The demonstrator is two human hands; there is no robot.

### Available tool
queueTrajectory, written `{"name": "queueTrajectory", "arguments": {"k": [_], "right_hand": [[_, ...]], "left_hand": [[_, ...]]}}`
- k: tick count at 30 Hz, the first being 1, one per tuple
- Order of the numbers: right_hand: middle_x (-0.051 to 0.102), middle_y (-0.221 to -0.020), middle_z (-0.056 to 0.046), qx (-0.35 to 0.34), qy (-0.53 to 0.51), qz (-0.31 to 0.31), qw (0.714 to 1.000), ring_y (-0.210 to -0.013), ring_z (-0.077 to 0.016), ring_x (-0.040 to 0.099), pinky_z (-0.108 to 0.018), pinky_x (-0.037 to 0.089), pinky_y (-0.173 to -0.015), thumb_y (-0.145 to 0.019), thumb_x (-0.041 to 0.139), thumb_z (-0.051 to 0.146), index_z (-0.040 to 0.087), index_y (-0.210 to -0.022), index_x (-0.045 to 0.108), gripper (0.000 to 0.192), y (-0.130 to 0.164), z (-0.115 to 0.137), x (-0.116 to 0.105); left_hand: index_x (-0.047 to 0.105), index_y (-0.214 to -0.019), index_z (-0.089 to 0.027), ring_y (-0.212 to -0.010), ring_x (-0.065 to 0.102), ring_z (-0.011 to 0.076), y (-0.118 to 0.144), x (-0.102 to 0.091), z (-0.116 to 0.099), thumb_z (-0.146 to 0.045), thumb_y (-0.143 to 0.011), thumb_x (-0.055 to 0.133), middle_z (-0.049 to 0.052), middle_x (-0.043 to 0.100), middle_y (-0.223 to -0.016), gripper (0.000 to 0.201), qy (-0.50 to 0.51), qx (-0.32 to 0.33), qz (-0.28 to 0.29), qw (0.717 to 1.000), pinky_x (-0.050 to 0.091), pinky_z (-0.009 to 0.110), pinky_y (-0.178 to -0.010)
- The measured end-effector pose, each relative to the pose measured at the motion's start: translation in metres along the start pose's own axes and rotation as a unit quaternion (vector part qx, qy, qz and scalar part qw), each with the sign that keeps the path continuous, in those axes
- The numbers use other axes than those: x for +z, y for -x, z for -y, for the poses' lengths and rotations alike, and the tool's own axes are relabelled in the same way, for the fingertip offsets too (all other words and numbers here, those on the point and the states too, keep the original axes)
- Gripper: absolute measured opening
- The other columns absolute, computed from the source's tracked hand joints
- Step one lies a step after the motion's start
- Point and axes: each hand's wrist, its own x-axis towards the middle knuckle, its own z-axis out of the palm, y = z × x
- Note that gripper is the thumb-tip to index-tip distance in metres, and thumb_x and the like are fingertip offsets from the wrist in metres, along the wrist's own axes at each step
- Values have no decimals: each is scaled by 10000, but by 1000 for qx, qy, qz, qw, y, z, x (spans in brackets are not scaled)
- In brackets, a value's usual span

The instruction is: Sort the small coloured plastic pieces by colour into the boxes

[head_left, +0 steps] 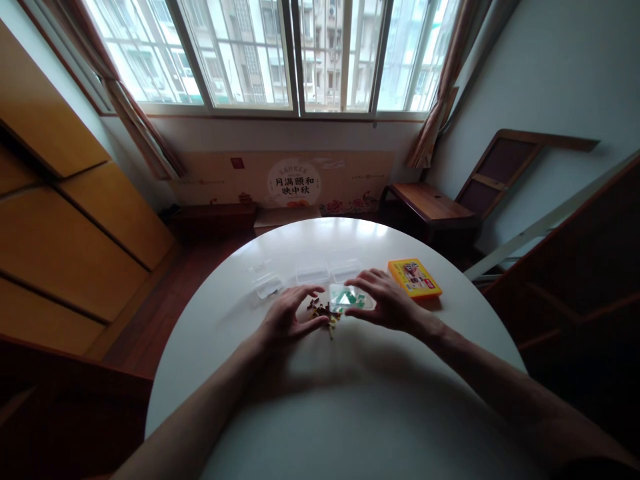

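Observation:
Over the middle of the white table, my right hand (384, 300) grips a small clear plastic box (356, 305) between thumb and fingers. Green and white pieces show through the box; their kind is too small to make out. My left hand (287, 315) is on the other side, thumb and fingers spread apart with nothing held between them. Between the two hands lies a loose pile of small brown and yellow pieces (320, 309), partly hidden by my left fingertips.
Several clear plastic containers (313, 272) stand behind my hands, one more box (269, 287) to their left. A yellow-orange box (415, 277) with a printed picture lies at the right. The round white table (320, 413) has a wooden chair (435, 203) beyond its far right edge.

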Motion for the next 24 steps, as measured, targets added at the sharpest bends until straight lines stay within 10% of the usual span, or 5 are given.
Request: {"name": "queueTrajectory", "arguments": {"k": [6, 13, 24], "right_hand": [[752, -1174, -140, -25, -20, -40, 999, -1056, -313, 685, -479, 641, -908, -1012, 793, 468, 228, -1470, 651, 536, -14, 22, 53], [702, -1509, -155, -73, 7, -52, 996, -1246, -326, 727, -498, 654, -1021, -1112, 631, 340, 210, -1593, 557, 504, -8, 27, 52], [715, -1484, -200, -117, 88, -52, 988, -1313, -309, 744, -451, 658, -1081, -1135, 552, 246, 89, -1523, 599, 421, -5, 30, 58]], "left_hand": [[710, -1367, -227, -1132, 776, 284, 5, -3, 9, -506, -928, 856, 101, 807, -1251, 541, 64, -47, -34, 996, 615, 425, -1023], [739, -1357, -201, -1094, 794, 275, 1, -3, 10, -509, -888, 902, 108, 823, -1209, 584, 152, -50, -54, 986, 651, 428, -1028], [763, -1343, -176, -1119, 806, 298, 3, 4, 11, -482, -838, 947, 118, 835, -1217, 618, 171, -65, -52, 982, 672, 452, -1046]]}}
